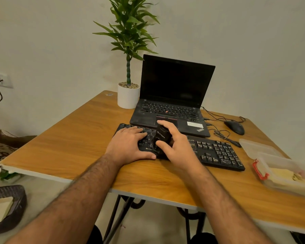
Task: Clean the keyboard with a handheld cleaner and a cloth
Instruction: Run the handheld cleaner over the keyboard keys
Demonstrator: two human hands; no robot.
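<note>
**Cleaner held over keyboard**

On the wooden table [77, 138]: black keyboard [217, 152] in front of an open laptop [173, 95]. Left hand [128, 143] flat, fingers straight, pressing the keys. Right hand [176, 147] gripping the black handheld cleaner [161, 138] on the keyboard's middle.

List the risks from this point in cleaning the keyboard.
1. The right hand grips the handheld cleaner over the keyboard; pressing hard might pop keycaps.
2. The left hand rests flat on the keys, so that section may go uncleaned.
3. The mouse cable lies close by and could snag.
</note>
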